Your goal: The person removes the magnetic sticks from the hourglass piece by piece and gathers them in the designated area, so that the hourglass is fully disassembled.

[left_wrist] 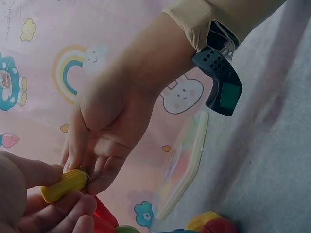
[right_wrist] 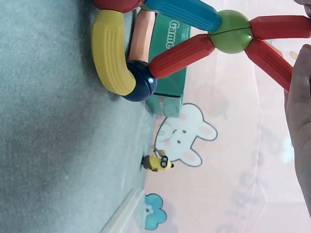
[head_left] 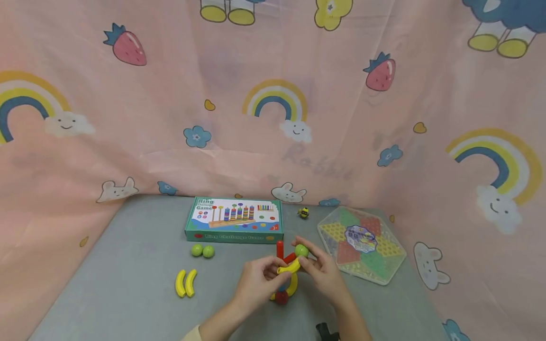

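Observation:
In the head view my left hand (head_left: 256, 282) pinches a short curved yellow stick (head_left: 289, 268) between thumb and fingers. My right hand (head_left: 327, 277) grips a green ball (head_left: 301, 250) at the stick's upper end; whether the two touch is hard to tell. Below is a toy structure of balls and sticks standing on the table. The right wrist view shows its other green ball (right_wrist: 231, 31), red sticks (right_wrist: 181, 55), a blue stick (right_wrist: 189, 12), a dark blue ball (right_wrist: 141, 81) and a curved yellow stick (right_wrist: 111, 53). My hands hide part of it in the head view.
Two green balls (head_left: 208, 251) and two curved yellow sticks (head_left: 190, 283) lie on the left of the grey table (head_left: 128, 284). Behind stands a green game box (head_left: 234, 237). A small bee-like figure (head_left: 304, 213) and a hexagonal board-game case (head_left: 371, 258) sit to the right.

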Available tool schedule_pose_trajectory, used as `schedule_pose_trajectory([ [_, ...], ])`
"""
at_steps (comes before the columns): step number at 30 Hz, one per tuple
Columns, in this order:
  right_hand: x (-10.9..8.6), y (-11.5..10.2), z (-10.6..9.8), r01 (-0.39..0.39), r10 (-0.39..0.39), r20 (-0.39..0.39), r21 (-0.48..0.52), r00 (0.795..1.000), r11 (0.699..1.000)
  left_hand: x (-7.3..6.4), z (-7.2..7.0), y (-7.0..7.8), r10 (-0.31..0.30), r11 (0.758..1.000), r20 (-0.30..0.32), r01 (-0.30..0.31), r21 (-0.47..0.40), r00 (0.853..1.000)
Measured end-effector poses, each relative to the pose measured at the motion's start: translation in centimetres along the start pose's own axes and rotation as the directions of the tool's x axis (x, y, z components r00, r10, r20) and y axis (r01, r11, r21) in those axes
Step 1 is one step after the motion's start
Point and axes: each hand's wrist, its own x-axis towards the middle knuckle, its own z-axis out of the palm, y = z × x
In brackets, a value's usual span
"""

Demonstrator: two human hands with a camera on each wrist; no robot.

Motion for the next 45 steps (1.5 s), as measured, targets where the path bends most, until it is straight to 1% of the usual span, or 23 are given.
schedule_pose_trajectory([
  [3, 0.0, 0.0, 0.0, -0.013, 0.013, -0.004, -0.002, 1.0, 1.0, -0.2, -0.1, 0.2, 0.005, 1.0, 0.002, -0.005, -0.015, 1.0],
  [6, 0.0, 0.0, 0.0, -0.014, 0.014, 0.001, -0.008, 1.0, 1.0, -0.3, -0.3, 0.2, -0.007, 1.0, 0.0, 0.007, -0.027, 1.0],
  [11, 0.1, -0.1, 0.0, -0.018, 0.018, 0.014, -0.018, 1.0, 1.0, -0.4, -0.7, 0.3, -0.011, 1.0, -0.009, 0.011, -0.015, 1.0],
  [14, 0.1, -0.1, 0.1, -0.029, 0.03, 0.016, -0.024, 0.999, 0.999, -0.5, -0.9, 0.4, -0.013, 1.0, -0.002, 0.013, -0.01, 1.0],
  [17, 0.1, 0.0, 0.2, -0.04, 0.04, 0.007, -0.026, 0.999, 0.999, -0.8, -1.2, 0.6, -0.032, 0.999, 0.013, 0.032, -0.044, 0.999],
  [21, 0.2, 0.0, 0.3, -0.037, 0.037, -0.007, -0.038, 0.999, 0.999, -1.1, -2.0, 0.8, -0.043, 0.989, 0.041, 0.048, -0.142, 0.998],
  [23, 0.4, 0.0, 0.3, -0.023, 0.023, 0.0, -0.045, 1.0, 0.999, -1.0, -2.7, 0.8, -0.05, 0.975, 0.064, 0.063, -0.215, 0.997],
  [24, 0.4, 0.0, 0.3, -0.016, 0.016, 0.002, -0.048, 1.0, 0.999, -0.8, -3.1, 0.8, -0.058, 0.962, 0.077, 0.077, -0.263, 0.995],
  [25, 0.5, 0.0, 0.3, -0.008, 0.008, 0.005, -0.051, 1.0, 0.999, -0.7, -3.5, 0.8, -0.069, 0.947, 0.088, 0.093, -0.306, 0.994],
  [27, 0.6, 0.0, 0.2, 0.003, -0.003, 0.011, -0.057, 1.0, 0.998, -0.3, -4.4, 0.5, -0.087, 0.906, 0.099, 0.12, -0.406, 0.991],
  [29, 0.7, -0.1, 0.2, 0.009, -0.008, 0.012, -0.063, 1.0, 0.998, 0.0, -5.3, 0.2, -0.111, 0.863, 0.086, 0.139, -0.487, 0.99],
  [30, 0.7, -0.1, 0.2, 0.009, -0.008, 0.012, -0.064, 1.0, 0.998, 0.1, -5.8, 0.0, -0.123, 0.846, 0.071, 0.142, -0.513, 0.99],
  [32, 0.8, -0.1, 0.2, 0.007, -0.006, 0.019, -0.061, 1.0, 0.998, 0.3, -6.6, -0.5, -0.161, 0.831, 0.031, 0.152, -0.534, 0.987],
  [33, 0.8, -0.1, 0.2, 0.004, -0.003, 0.025, -0.057, 1.0, 0.998, 0.3, -6.9, -0.8, -0.189, 0.826, 0.018, 0.169, -0.538, 0.982],
  [36, 0.6, 0.1, 0.2, 0.002, 0.0, 0.042, -0.043, 0.999, 0.999, 0.5, -7.6, -2.3, -0.277, 0.825, -0.006, 0.235, -0.513, 0.961],
  [38, 0.5, 0.3, 0.2, 0.011, -0.009, 0.046, -0.044, 0.999, 0.999, 0.7, -7.7, -3.8, -0.326, 0.837, 0.005, 0.291, -0.464, 0.945],
  [39, 0.5, 0.4, 0.2, 0.014, -0.012, 0.038, -0.046, 0.999, 0.999, 0.8, -7.8, -4.6, -0.341, 0.847, 0.016, 0.315, -0.429, 0.94],
  [41, 0.5, 0.6, 0.1, 0.02, -0.019, 0.016, -0.051, 1.0, 0.999, 1.1, -7.8, -6.2, -0.348, 0.886, 0.024, 0.337, -0.319, 0.937],
  [43, 0.5, 0.7, 0.0, 0.024, -0.024, -0.001, -0.054, 1.0, 0.998, 1.2, -7.8, -7.8, -0.335, 0.93, 0.019, 0.333, -0.154, 0.942],
  [44, 0.5, 0.7, 0.0, 0.019, -0.019, -0.004, -0.052, 1.0, 0.998, 1.2, -7.8, -8.5, -0.32, 0.945, 0.012, 0.32, -0.065, 0.947],
  [45, 0.5, 0.7, 0.1, 0.015, -0.015, -0.004, -0.048, 1.0, 0.999, 1.1, -7.8, -9.1, -0.305, 0.952, 0.002, 0.304, 0.022, 0.952],
])
